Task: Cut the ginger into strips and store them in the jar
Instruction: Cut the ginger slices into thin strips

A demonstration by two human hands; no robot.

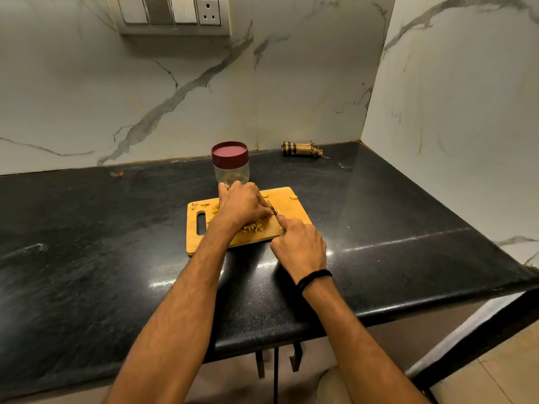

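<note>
A wooden cutting board lies on the black counter. Cut ginger strips are heaped near its front edge, with more bits at its left and far right. My left hand presses down on the board, fingers curled over a ginger piece that is mostly hidden. My right hand grips a knife, index finger along its spine, blade against my left fingertips. Behind the board stands a clear jar with a maroon lid on; a few ginger strips lie at its bottom.
A folded checked cloth lies at the back by the marble wall. The black counter ends at a side wall on the right, and its front edge runs close to me. A switch panel hangs above.
</note>
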